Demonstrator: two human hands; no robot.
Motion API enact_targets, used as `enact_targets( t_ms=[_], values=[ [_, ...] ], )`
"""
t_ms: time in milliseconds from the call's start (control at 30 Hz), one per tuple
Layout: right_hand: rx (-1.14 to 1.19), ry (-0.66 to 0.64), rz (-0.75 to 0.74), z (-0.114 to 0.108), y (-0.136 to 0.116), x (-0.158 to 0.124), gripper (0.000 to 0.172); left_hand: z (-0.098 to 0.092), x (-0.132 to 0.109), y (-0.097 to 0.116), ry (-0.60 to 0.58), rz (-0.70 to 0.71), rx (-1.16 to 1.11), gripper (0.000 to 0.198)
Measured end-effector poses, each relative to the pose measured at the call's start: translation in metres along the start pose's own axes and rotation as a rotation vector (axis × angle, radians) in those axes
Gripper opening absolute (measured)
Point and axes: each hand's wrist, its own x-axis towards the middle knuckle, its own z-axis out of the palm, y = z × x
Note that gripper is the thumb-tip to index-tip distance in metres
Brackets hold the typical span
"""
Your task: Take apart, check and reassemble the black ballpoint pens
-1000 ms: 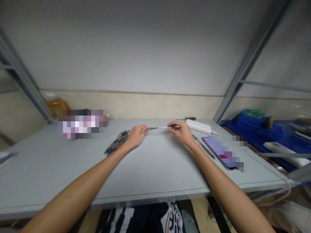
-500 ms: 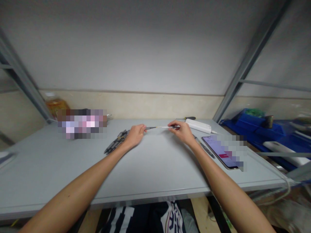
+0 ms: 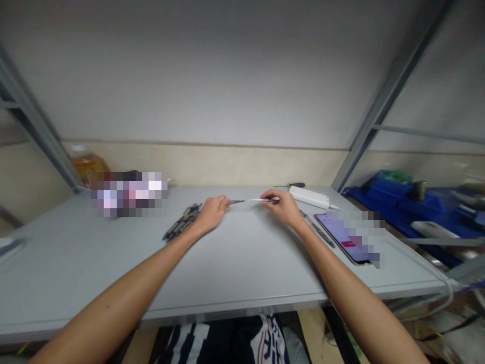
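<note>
Both hands are raised over the middle of the desk, with the ends of two slim pen parts meeting or nearly meeting between them. My left hand (image 3: 214, 212) is closed, thumb and fingers pinching a grey pen barrel (image 3: 237, 202) that points right. My right hand (image 3: 282, 203) pinches a thin white pen refill (image 3: 255, 199), with something dark also showing at the fingers. Close behind my left wrist lies a pile of grey pens (image 3: 184, 221). A few more pens (image 3: 320, 231) lie beside my right forearm. The exact joint between the parts is too small to make out.
A phone (image 3: 344, 240) with a lit screen lies on the right. Behind my right hand are a white power strip (image 3: 308, 197) and a screwdriver (image 3: 295, 185). A blurred-out object (image 3: 131, 194) and a bottle (image 3: 87, 163) stand back left. Blue trays (image 3: 382, 189) sit beyond the desk's right edge.
Very little differs. The hands stay in nearly the same place, and the held barrel and refill have dipped slightly.
</note>
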Motion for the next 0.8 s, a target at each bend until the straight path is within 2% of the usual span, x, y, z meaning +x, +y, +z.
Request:
enact_targets(
  t_ms=[200, 367, 533, 700, 800],
  values=[
    [-0.001, -0.085, -0.077, 0.009, -0.003, -0.003, 0.014, 0.007, -0.003, 0.002, -0.034, 0.072, 0.009, 0.037],
    [-0.018, -0.129, -0.121, 0.014, -0.005, -0.006, 0.014, 0.008, -0.005, 0.004, -0.059, 0.071, -0.023, 0.035],
    [0.005, -0.2, -0.057, 0.013, -0.009, -0.007, 0.022, 0.004, -0.007, 0.007, -0.063, 0.086, -0.186, 0.024],
    [0.025, -0.327, 0.023, 0.009, -0.012, -0.007, 0.041, 0.004, -0.006, 0.007, -0.029, 0.073, -0.302, 0.016],
    [0.077, -0.286, 0.053, 0.007, -0.01, -0.005, 0.038, 0.005, -0.003, 0.005, 0.016, 0.059, -0.326, 0.015]
  ],
)
